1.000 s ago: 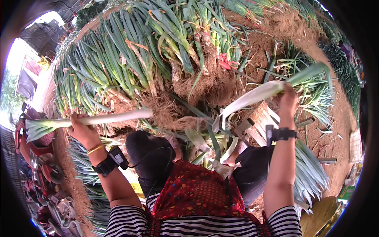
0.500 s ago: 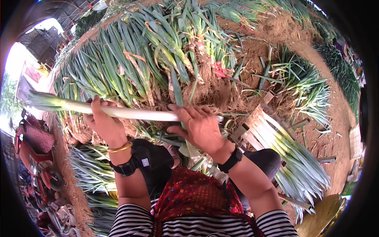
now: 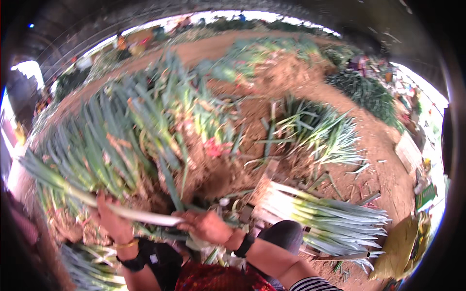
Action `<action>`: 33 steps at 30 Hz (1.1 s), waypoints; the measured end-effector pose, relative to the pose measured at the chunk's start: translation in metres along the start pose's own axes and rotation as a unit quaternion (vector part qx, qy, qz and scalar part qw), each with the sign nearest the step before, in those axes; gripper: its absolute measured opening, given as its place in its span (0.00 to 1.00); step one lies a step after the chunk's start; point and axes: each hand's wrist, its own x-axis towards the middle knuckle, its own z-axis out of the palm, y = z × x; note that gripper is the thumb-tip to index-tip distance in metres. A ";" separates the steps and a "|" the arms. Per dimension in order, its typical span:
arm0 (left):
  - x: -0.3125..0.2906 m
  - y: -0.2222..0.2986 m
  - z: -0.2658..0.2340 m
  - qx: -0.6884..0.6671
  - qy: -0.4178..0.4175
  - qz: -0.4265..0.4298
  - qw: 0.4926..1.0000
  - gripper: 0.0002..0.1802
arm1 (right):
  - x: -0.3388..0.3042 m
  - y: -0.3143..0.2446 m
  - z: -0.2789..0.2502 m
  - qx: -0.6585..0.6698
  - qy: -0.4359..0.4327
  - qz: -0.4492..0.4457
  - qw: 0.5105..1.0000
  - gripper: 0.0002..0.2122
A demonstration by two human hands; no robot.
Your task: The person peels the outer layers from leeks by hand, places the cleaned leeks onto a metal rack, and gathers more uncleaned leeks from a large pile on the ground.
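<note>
A long green onion (image 3: 145, 216) lies slantwise between my hands, its white shaft bare and its leaves pointing to the left. My left hand (image 3: 112, 222) is closed around the middle of the shaft. At the white end my right hand (image 3: 208, 227) is closed with its fingers on the stalk; the tip is hidden by the fingers. Just beyond, a big heap of unpeeled green onions (image 3: 107, 140) leans with dirty roots toward me. To the right, peeled green onions (image 3: 335, 224) lie stacked on a low rack, white ends toward my knee.
A smaller loose pile of green onions (image 3: 320, 131) lies on the brown dirt ground (image 3: 383, 160) farther right. More bundles (image 3: 90, 264) sit at my lower left. A yellow sack (image 3: 395, 252) is at the right edge. Another dark green heap (image 3: 364, 94) lies far right.
The view has swung up and to the right, so hands and heaps appear lower and farther left. Both hands still hold the green onion, which now slants more.
</note>
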 end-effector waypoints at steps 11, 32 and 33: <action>-0.018 0.004 0.027 0.008 -0.057 0.030 0.998 0.12 | -0.013 0.022 0.014 0.280 -0.011 0.041 0.959 0.16; -0.012 0.031 0.033 -0.158 -0.379 -0.013 0.912 0.14 | -0.028 -0.001 -0.001 0.600 -0.282 0.142 0.735 0.22; -0.013 0.033 0.033 -0.189 -0.356 -0.062 0.913 0.13 | -0.026 -0.002 -0.003 0.565 -0.248 0.157 0.771 0.22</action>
